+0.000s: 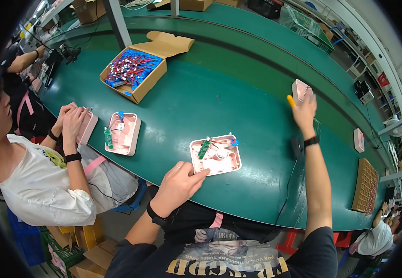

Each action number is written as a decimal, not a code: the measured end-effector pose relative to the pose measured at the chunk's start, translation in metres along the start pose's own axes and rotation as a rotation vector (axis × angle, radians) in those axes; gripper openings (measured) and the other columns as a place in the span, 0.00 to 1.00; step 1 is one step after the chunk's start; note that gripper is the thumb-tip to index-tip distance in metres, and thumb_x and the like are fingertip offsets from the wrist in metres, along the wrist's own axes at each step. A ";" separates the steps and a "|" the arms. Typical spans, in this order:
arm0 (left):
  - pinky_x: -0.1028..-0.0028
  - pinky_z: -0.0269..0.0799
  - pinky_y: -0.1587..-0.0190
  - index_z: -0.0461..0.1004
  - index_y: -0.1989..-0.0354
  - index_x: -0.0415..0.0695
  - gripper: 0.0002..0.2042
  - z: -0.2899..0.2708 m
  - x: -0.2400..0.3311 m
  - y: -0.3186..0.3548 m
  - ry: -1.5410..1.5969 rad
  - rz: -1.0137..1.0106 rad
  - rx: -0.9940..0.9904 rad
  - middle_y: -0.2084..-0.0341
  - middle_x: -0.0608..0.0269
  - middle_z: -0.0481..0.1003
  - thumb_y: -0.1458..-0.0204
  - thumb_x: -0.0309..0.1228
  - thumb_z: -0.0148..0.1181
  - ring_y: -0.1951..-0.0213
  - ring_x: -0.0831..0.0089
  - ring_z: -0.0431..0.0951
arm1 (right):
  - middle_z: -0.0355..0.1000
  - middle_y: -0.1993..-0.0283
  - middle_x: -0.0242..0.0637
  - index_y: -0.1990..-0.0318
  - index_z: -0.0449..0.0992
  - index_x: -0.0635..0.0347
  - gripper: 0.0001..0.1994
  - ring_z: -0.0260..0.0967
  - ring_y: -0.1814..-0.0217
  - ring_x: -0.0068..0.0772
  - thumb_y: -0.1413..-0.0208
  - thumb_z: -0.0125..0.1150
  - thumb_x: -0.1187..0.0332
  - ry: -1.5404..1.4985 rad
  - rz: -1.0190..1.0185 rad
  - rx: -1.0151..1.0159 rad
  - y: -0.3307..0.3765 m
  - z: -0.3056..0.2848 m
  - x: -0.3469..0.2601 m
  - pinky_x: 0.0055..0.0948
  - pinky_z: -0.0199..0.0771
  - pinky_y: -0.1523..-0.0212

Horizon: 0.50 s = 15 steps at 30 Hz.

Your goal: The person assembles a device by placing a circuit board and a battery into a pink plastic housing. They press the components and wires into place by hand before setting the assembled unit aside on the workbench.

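In front of me a pink plastic case (231,167) lies open side up on the green bench. Inside it sit a small green circuit board (204,148), a round white part (221,153), thin wires and a blue part at the top right corner. My left hand (177,184) is closed at its lower left corner, fingers curled and a fingertip on the rim. Far to the right, my outstretched right hand (304,113) grips another pink case (299,89). A yellow cover is on one of its fingers, and the hand hides much of that case.
A cardboard box (157,76) of blue wired packs stands at the far left. Beside a seated co-worker (48,180), who handles a pink case (88,127), lies another wired case (133,134). A divided brown tray (366,185) and a pink case (359,140) lie far right.
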<state>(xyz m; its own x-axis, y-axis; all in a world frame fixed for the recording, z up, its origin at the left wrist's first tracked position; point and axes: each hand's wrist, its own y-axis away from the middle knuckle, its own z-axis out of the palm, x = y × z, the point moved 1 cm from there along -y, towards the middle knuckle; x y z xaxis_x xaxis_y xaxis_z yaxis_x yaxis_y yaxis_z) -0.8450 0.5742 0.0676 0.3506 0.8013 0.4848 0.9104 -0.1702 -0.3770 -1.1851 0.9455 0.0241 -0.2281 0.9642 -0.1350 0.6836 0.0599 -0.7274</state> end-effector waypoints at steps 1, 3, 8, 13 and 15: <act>0.62 0.73 0.62 0.84 0.56 0.47 0.12 0.001 0.001 -0.004 0.011 0.013 -0.023 0.72 0.60 0.69 0.50 0.25 0.71 0.66 0.61 0.73 | 0.68 0.33 0.54 0.30 0.69 0.51 0.35 0.65 0.31 0.58 0.43 0.72 0.53 -0.269 -0.041 -0.248 0.012 -0.014 -0.014 0.49 0.65 0.30; 0.62 0.74 0.60 0.84 0.56 0.46 0.11 -0.002 -0.006 -0.003 0.011 -0.061 0.049 0.70 0.59 0.70 0.49 0.26 0.70 0.65 0.60 0.74 | 0.69 0.33 0.45 0.35 0.74 0.56 0.29 0.66 0.31 0.50 0.44 0.73 0.60 -0.688 -0.255 -0.638 0.030 -0.071 -0.089 0.45 0.65 0.30; 0.60 0.74 0.51 0.83 0.58 0.42 0.08 0.016 -0.018 -0.048 0.050 -0.138 0.176 0.60 0.53 0.75 0.45 0.28 0.68 0.57 0.54 0.77 | 0.72 0.40 0.39 0.40 0.77 0.59 0.24 0.69 0.35 0.43 0.44 0.73 0.66 -0.950 -0.347 -0.848 0.082 -0.122 -0.143 0.39 0.70 0.35; 0.60 0.73 0.45 0.82 0.60 0.40 0.08 0.038 -0.039 -0.064 0.206 -0.229 -0.030 0.51 0.49 0.77 0.42 0.31 0.65 0.47 0.49 0.77 | 0.74 0.47 0.38 0.40 0.77 0.59 0.21 0.72 0.43 0.39 0.40 0.68 0.69 -1.055 -0.280 -0.835 0.100 -0.120 -0.156 0.37 0.73 0.41; 0.60 0.73 0.44 0.81 0.60 0.40 0.07 0.040 -0.039 -0.066 0.232 -0.247 -0.049 0.51 0.49 0.77 0.42 0.31 0.65 0.46 0.50 0.77 | 0.74 0.49 0.38 0.39 0.77 0.58 0.20 0.73 0.45 0.39 0.38 0.67 0.69 -1.108 -0.217 -0.839 0.099 -0.122 -0.156 0.36 0.73 0.43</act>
<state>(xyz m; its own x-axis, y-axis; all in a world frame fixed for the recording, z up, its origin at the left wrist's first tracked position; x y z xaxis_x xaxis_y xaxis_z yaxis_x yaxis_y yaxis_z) -0.9274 0.5776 0.0421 0.1534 0.6712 0.7252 0.9816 -0.0190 -0.1900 -0.9967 0.8322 0.0553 -0.5325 0.2387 -0.8121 0.6796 0.6925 -0.2421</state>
